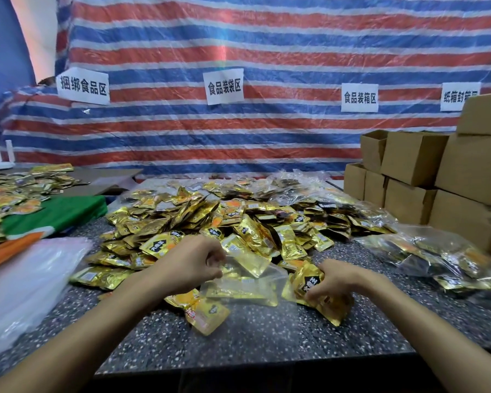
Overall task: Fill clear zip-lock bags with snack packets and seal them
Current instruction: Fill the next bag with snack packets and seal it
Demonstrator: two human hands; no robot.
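Just in front of the heap of gold snack packets [210,219], we pinch the mouth of the clear zip-lock bag [247,282] with our left hand [190,263], while our right hand [336,280] curls around a handful of packets [306,282] at the heap's near edge. The limp mouth may fold closed, and packets could snag on its lip or spill toward the heap.

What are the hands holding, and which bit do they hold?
The left hand pinches the clear zip-lock bag by its upper left edge. The right hand has its grip round gold snack packets, on their right side.
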